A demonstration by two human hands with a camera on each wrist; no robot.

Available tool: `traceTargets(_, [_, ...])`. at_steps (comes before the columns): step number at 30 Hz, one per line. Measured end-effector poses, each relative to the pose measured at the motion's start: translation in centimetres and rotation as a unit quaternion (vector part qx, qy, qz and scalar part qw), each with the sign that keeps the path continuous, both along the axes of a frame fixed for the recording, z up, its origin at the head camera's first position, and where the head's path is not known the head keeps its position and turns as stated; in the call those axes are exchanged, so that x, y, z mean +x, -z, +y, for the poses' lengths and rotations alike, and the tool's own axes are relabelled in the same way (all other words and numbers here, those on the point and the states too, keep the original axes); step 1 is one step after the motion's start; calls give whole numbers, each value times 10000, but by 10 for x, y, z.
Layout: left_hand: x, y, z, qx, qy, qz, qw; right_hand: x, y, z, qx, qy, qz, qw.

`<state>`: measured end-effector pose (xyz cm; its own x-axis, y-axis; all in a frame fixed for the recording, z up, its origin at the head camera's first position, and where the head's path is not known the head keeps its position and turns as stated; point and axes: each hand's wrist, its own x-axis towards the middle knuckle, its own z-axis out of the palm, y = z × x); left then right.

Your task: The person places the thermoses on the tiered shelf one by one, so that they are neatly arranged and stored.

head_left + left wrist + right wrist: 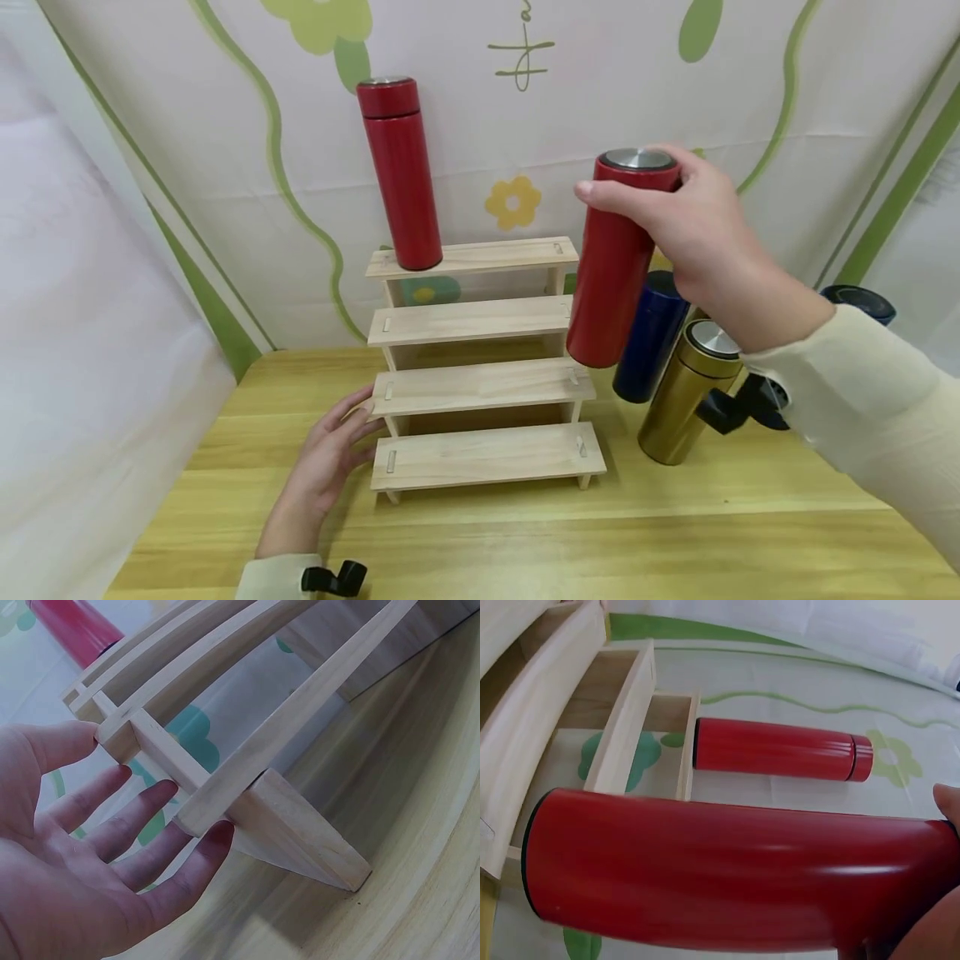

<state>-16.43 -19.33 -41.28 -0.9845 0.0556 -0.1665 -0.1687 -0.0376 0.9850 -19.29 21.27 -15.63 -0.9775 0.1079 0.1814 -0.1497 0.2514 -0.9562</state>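
Note:
In the head view, my right hand [697,217] grips a red thermos bottle [611,283] near its silver-topped lid. The bottle hangs upright, slightly tilted, in front of the right end of a stepped wooden rack [480,387]. A second red thermos [405,183] stands on the rack's top step, at its left end. My left hand [330,458] is at the rack's left side, fingers spread and fairly straight. In the left wrist view, fingertips [217,832] touch the step ends. The right wrist view shows the held bottle lengthwise, with the other red thermos behind it.
Right of the rack, a blue thermos [648,342] and a gold thermos [682,400] stand on the wooden table [480,550]. Another dark blue lid [858,300] shows behind my right forearm. A white patterned curtain [637,75] hangs behind the rack.

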Motion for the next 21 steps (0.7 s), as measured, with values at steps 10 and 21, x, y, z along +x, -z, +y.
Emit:
traceTargets(10, [2,-1,3,49,-107,-90,9999,-37,-19,-26,-133,155,109,9997])
traceTargets(21, [6,0,5,-20,-116,-27,9999,-66,-47,-49,-154,352,348,9987])
